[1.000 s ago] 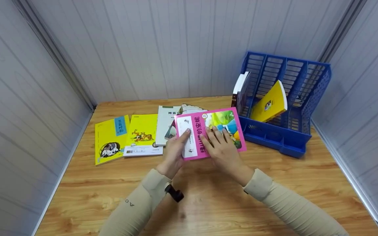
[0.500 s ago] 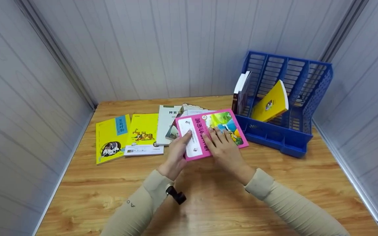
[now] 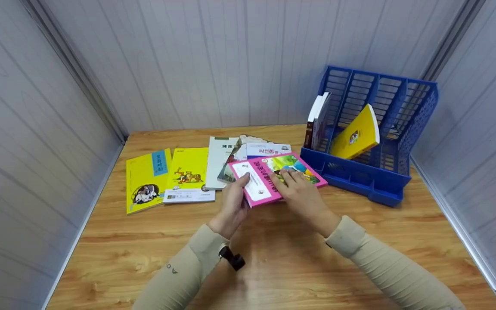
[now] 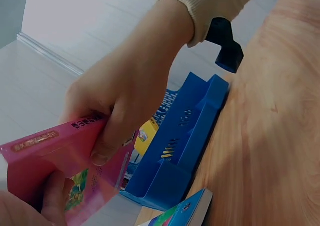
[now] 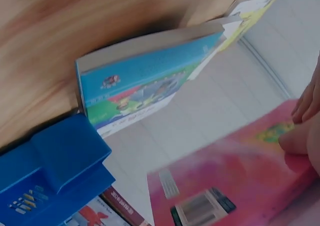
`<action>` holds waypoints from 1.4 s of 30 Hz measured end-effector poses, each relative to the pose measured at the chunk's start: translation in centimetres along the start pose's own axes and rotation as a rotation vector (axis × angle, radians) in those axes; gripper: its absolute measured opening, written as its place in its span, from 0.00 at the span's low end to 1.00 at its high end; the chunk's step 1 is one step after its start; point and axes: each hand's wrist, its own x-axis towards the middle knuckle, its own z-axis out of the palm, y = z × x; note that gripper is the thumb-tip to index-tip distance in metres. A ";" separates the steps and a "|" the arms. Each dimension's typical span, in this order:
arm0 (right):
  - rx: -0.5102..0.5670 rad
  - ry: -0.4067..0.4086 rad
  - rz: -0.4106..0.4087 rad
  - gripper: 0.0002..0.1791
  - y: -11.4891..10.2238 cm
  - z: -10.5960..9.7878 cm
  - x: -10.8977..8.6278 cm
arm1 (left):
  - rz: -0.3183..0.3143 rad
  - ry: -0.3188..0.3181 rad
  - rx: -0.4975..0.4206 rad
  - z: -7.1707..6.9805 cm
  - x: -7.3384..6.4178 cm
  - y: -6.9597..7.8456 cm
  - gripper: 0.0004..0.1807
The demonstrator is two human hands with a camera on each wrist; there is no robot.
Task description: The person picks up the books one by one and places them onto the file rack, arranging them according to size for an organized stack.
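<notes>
A pink book (image 3: 266, 175) with a colourful cover picture tilts above the table (image 3: 282, 271).

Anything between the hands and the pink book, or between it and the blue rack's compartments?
Left hand and right hand both hold the pink book, nothing between. The low front wall of the blue rack stands in the book's way; behind it, a yellow book leans, taking up space.

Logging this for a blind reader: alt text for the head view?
A person's left hand and right hand hold a pink book over a wooden table. More books lie behind it and to its left; a blue rack at right holds several more.
</notes>
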 end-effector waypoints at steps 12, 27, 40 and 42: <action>-0.067 -0.328 0.098 0.37 0.3 -2.9 0.8 | 0.026 -0.004 0.017 0.6 -0.3 -0.6 0.20; -0.028 -0.228 0.065 0.30 1.6 -2.0 0.2 | 0.075 -0.177 0.168 0.4 -0.3 -0.5 0.22; 0.147 0.053 0.072 0.30 4.0 -1.0 -0.8 | 0.100 -0.204 0.305 -0.9 0.5 -0.9 0.32; 0.191 0.069 0.083 0.32 4.3 -1.0 -0.9 | 0.103 -0.205 0.351 -1.2 1.0 -1.1 0.28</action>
